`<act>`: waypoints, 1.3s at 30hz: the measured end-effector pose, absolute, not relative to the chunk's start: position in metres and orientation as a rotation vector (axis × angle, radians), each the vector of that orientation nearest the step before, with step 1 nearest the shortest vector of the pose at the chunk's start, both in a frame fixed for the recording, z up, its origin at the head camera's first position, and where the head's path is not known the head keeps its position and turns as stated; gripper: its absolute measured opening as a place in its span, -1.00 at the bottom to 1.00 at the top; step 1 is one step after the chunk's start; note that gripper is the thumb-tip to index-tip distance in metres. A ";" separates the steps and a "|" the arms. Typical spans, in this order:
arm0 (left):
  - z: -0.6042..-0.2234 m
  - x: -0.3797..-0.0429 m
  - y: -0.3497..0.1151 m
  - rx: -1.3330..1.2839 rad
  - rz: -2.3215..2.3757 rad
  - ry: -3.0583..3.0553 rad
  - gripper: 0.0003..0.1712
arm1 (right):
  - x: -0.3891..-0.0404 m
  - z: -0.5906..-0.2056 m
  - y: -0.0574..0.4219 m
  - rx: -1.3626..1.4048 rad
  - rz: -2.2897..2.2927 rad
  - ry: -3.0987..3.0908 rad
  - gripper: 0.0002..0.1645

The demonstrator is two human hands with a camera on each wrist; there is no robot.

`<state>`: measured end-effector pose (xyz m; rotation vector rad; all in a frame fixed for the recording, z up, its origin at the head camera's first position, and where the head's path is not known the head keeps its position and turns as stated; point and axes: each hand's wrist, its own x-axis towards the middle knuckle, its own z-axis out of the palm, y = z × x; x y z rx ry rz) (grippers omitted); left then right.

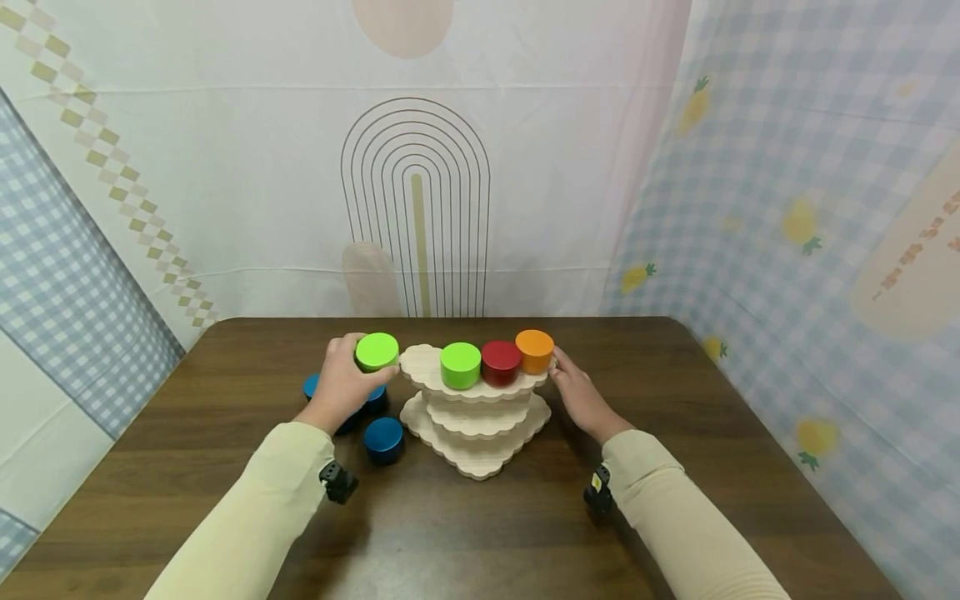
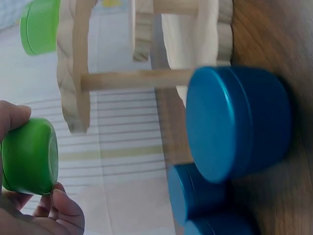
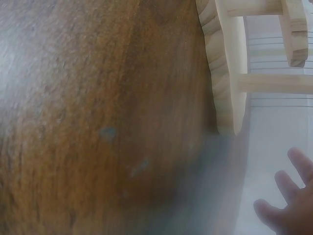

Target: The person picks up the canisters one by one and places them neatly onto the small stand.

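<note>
My left hand [image 1: 343, 383] pinches a light green round tin [image 1: 377, 352] between thumb and fingers, just off the left end of a tiered wooden stand [image 1: 480, 454]. The left wrist view shows this green tin [image 2: 30, 155] raised level with the top tier. On that scalloped tier sit another green tin [image 1: 461, 367], a dark red tin [image 1: 501, 364] and an orange tin [image 1: 535, 352] at the right end. My right hand [image 1: 585, 400] has its fingertips right at the tier's right edge, by the orange tin. Its visible fingers [image 3: 287, 188] are extended and spread in the right wrist view.
Several blue tins stand on the brown wooden table [image 1: 480, 542] left of the stand, the nearest blue tin [image 1: 384, 440] close to the bottom tier. Others lie partly hidden behind my left hand. A patterned cloth [image 1: 525, 208] hangs behind the table.
</note>
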<state>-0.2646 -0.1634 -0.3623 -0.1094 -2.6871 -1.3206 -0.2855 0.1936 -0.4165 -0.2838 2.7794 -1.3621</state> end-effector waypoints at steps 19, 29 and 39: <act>-0.356 -0.268 -0.131 -0.223 -1.310 -2.710 -0.25 | -0.286 -0.417 0.193 -0.298 -1.364 2.792 -0.33; -0.357 -0.279 -0.124 -0.223 -1.322 -2.774 -0.24 | -0.286 -0.418 0.193 -0.281 -1.354 2.789 -0.32; -0.357 -0.286 -0.124 -0.239 -1.296 -2.816 -0.29 | -0.287 -0.418 0.193 -0.277 -1.367 2.789 -0.32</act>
